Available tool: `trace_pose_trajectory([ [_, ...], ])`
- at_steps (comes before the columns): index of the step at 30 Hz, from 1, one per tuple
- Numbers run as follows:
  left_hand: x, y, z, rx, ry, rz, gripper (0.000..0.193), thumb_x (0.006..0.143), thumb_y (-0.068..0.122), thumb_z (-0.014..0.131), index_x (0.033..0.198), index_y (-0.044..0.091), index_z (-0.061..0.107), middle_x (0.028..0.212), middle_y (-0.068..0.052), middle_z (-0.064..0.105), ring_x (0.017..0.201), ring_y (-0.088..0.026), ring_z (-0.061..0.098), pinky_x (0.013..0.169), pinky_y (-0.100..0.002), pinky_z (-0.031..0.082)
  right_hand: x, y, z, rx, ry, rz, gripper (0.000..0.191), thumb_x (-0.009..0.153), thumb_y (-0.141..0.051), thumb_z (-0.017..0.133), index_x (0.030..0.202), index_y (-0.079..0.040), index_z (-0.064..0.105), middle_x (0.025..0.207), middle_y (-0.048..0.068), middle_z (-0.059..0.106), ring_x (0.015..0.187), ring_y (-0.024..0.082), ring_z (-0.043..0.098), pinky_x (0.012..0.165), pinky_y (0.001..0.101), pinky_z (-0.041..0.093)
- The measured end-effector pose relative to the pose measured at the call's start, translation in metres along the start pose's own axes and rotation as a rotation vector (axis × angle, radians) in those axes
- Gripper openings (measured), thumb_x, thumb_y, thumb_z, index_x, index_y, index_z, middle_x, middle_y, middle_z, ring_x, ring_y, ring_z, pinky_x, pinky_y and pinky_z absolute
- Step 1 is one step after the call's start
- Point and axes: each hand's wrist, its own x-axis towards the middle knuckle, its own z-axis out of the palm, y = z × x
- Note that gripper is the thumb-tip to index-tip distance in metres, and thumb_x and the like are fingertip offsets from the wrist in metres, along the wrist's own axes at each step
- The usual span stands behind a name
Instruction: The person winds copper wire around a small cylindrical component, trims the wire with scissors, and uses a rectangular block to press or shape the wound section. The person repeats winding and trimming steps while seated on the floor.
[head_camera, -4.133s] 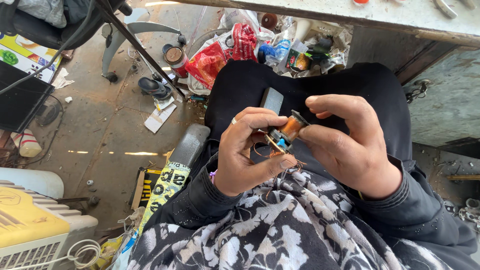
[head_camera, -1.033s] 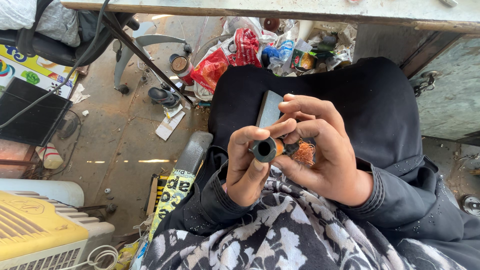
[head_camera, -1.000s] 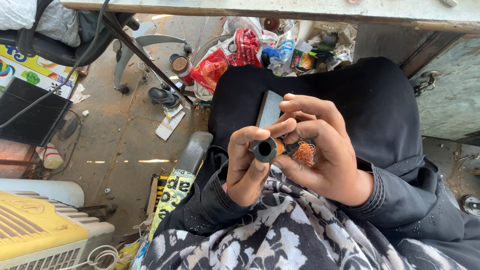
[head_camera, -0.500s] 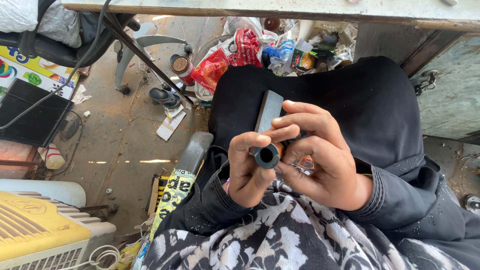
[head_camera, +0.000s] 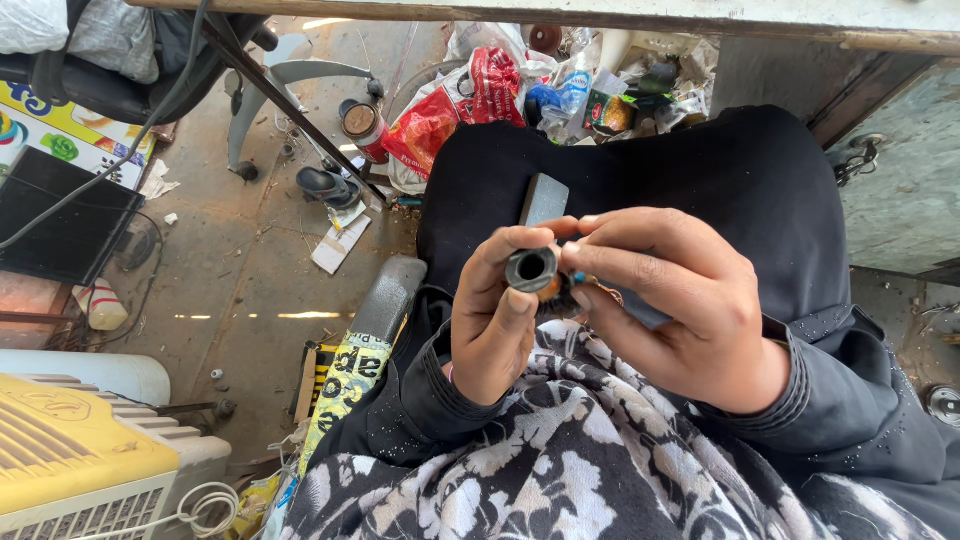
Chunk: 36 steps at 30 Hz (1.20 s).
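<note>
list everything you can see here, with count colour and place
ring-shaped part: 1, dark grey, with a round hole and orange behind it, held between both hands
flat bar: 1, grey, on the black lap
red bag: 1, on the floor among litter under the bench
can: 1, red with a brown lid, on the floor
sandals: dark, count unclear, on the floor
yellow housing: 1, lower left
left hand: 1, gripping the part from the left
right hand: 1, fingers around the part from the right

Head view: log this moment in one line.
left hand: grips dark ring part | right hand: fingers on part | grey bar: on lap
</note>
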Motion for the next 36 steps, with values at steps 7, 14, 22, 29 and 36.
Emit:
trace_pose_trajectory([
  [7,-0.001,0.009,0.002,0.402,0.002,0.032,0.042,0.115,0.027,0.059,0.147,0.000,0.053,0.134,-0.007,0.050,0.120,-0.010,0.056,0.107,-0.024,0.051,-0.002,0.002,0.005,-0.092,-0.048,0.058,0.025,0.081,0.000,0.082,0.105,-0.001,0.074,0.101,0.012,0.071,0.083,0.023,0.073,0.070,0.0316,0.058],
  [14,-0.002,0.011,-0.005,0.714,-0.011,0.038,0.039,0.115,0.030,0.060,0.140,0.000,0.058,0.112,0.001,0.055,0.100,-0.006,0.046,0.092,-0.017,0.044,-0.006,0.011,0.008,-0.056,-0.033,0.064,0.017,0.081,0.000,0.079,0.094,0.000,0.069,0.099,0.011,0.069,0.086,0.023,0.073,0.072,0.0309,0.058],
  [22,0.002,0.006,-0.002,0.377,-0.002,-0.043,0.041,0.114,0.028,0.060,0.144,0.000,0.057,0.110,0.001,0.051,0.107,-0.006,0.054,0.098,-0.020,0.046,-0.007,0.020,0.003,0.104,-0.094,0.210,0.013,0.081,0.001,0.077,0.092,0.001,0.069,0.091,0.008,0.066,0.074,0.016,0.067,0.063,0.0276,0.051],
  [29,0.005,0.000,-0.011,-0.264,0.114,-0.300,0.043,0.112,0.019,0.061,0.147,-0.003,0.048,0.128,-0.009,0.062,0.119,-0.014,0.064,0.106,-0.031,0.052,0.001,0.018,-0.005,0.262,-0.149,0.297,0.017,0.089,0.003,0.073,0.105,-0.001,0.068,0.104,0.007,0.066,0.086,0.013,0.070,0.074,0.0255,0.059],
  [36,0.007,-0.007,-0.016,-0.326,0.082,-0.330,0.024,0.116,0.012,0.058,0.132,0.002,0.043,0.119,-0.010,0.062,0.115,-0.013,0.065,0.103,-0.031,0.055,0.004,0.015,-0.008,0.167,-0.192,0.102,0.033,0.089,-0.001,0.076,0.121,-0.001,0.069,0.125,0.014,0.058,0.099,0.016,0.072,0.083,0.0283,0.061],
])
